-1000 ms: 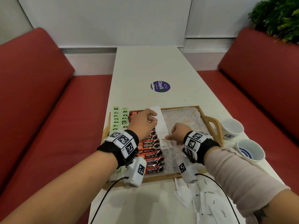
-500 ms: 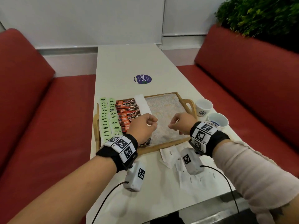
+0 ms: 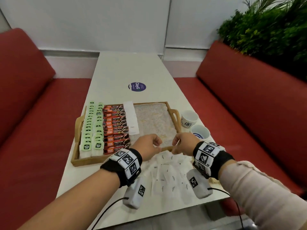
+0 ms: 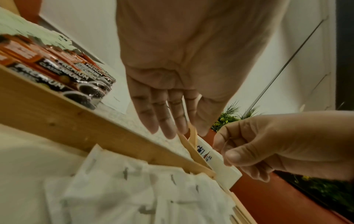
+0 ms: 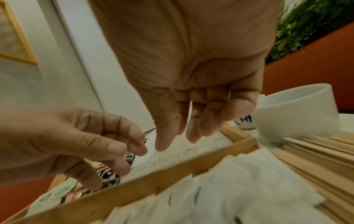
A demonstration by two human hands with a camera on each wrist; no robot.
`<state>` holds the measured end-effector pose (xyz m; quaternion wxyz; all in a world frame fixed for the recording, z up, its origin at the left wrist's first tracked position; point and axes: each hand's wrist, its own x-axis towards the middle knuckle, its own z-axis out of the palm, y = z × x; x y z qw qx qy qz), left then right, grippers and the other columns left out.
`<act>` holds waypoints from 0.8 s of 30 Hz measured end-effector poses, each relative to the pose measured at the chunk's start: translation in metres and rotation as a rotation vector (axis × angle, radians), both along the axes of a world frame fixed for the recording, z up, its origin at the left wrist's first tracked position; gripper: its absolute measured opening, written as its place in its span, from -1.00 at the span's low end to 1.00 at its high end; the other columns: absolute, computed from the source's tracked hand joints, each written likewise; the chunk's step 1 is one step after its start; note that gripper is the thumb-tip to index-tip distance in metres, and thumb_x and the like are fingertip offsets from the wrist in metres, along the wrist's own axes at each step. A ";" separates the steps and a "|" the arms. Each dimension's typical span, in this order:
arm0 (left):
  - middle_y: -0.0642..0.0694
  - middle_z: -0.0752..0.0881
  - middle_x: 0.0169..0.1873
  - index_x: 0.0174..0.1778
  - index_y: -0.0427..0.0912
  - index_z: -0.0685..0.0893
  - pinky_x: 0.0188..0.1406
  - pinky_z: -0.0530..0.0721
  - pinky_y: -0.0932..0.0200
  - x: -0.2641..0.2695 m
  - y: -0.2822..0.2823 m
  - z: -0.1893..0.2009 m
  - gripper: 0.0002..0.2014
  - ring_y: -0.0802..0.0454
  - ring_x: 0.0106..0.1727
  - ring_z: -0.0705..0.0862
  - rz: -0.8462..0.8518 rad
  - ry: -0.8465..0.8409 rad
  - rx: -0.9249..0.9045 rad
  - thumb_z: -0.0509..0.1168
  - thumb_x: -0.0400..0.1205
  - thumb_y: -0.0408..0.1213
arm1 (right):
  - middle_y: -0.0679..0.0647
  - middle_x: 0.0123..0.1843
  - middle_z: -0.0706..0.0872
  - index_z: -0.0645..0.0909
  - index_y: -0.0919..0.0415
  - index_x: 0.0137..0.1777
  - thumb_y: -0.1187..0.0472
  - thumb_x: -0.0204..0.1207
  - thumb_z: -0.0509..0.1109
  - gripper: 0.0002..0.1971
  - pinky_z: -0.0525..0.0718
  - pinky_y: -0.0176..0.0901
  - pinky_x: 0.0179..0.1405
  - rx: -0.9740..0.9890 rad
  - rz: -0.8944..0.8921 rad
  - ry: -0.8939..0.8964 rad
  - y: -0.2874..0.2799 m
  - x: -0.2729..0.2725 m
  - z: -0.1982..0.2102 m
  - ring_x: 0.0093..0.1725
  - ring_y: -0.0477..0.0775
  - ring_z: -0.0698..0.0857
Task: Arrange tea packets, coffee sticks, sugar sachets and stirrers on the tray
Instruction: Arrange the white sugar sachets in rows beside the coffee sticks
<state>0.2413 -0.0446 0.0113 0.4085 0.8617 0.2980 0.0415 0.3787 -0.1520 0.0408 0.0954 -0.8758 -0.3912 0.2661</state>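
Note:
The wooden tray [image 3: 86, 161] holds two columns of green tea packets [image 3: 90, 128], a column of orange and black coffee sticks [image 3: 116, 128] and a line of white sugar sachets [image 3: 132, 118]; its right half is bare. My left hand [image 3: 157, 144] and right hand [image 3: 177, 144] hover side by side over the tray's near rim [image 4: 76, 121]. The fingers of both are loosely curled and hold nothing. Loose sugar sachets [image 3: 169, 175] lie in a heap on the table just below the hands. Wooden stirrers [image 5: 316, 151] lie to the right of that heap.
Two white cups [image 3: 189, 117] [image 3: 200, 131] stand on the table right of the tray. A round blue sticker [image 3: 137, 86] marks the table beyond it. Red benches [image 3: 41, 113] flank the table, and a green plant [image 3: 265, 30] rises behind the right one.
A second ago both hands held a white sachet over the tray beside the coffee sticks. They have let go and drawn back to the tray's near rim, above the loose sachets.

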 end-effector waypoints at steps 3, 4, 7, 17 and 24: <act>0.02 0.71 0.05 0.11 -0.06 0.65 0.06 0.58 0.24 0.010 -0.016 -0.005 -0.76 0.07 0.09 0.66 -0.026 0.108 0.024 0.43 0.53 -0.20 | -0.05 -0.10 0.64 0.59 0.06 -0.02 0.15 0.29 0.63 -0.67 0.60 -0.21 -0.17 -0.057 0.106 0.012 -0.018 0.006 -0.005 -0.11 -0.01 0.63; 0.01 0.70 0.07 0.10 -0.05 0.65 0.09 0.59 0.22 0.012 -0.021 -0.008 -0.74 0.06 0.11 0.66 -0.035 0.132 0.033 0.44 0.51 -0.19 | -0.06 -0.08 0.63 0.58 0.05 -0.01 0.15 0.27 0.65 -0.64 0.60 -0.19 -0.13 -0.083 0.141 0.010 -0.025 0.007 -0.009 -0.08 -0.01 0.63; 0.02 0.65 0.12 0.16 -0.02 0.64 0.10 0.56 0.24 0.015 -0.039 -0.013 -0.63 0.08 0.13 0.62 -0.066 0.217 0.060 0.51 0.46 -0.10 | -0.07 -0.04 0.58 0.52 0.01 0.02 0.13 0.20 0.68 -0.54 0.59 -0.15 -0.07 -0.159 0.265 -0.005 -0.043 0.006 -0.020 -0.05 0.00 0.58; -0.09 0.28 0.34 0.44 -0.02 0.32 0.30 0.57 -0.09 0.006 -0.069 -0.024 -0.02 -0.11 0.36 0.42 -0.211 0.573 0.274 0.69 0.15 -0.08 | 0.08 0.21 0.44 0.27 0.13 0.34 0.16 0.11 0.71 -0.14 0.51 -0.08 -0.18 -0.286 0.603 -0.255 -0.061 -0.008 -0.037 0.09 0.16 0.62; -0.09 0.31 0.34 0.44 -0.06 0.30 0.26 0.60 -0.09 -0.005 -0.068 -0.033 -0.05 -0.11 0.35 0.46 -0.130 0.542 0.317 0.69 0.19 -0.16 | 0.07 0.14 0.57 0.31 0.09 0.25 0.17 0.21 0.66 -0.30 0.63 -0.01 -0.08 -0.178 0.565 -0.221 -0.057 -0.018 -0.042 0.04 0.15 0.64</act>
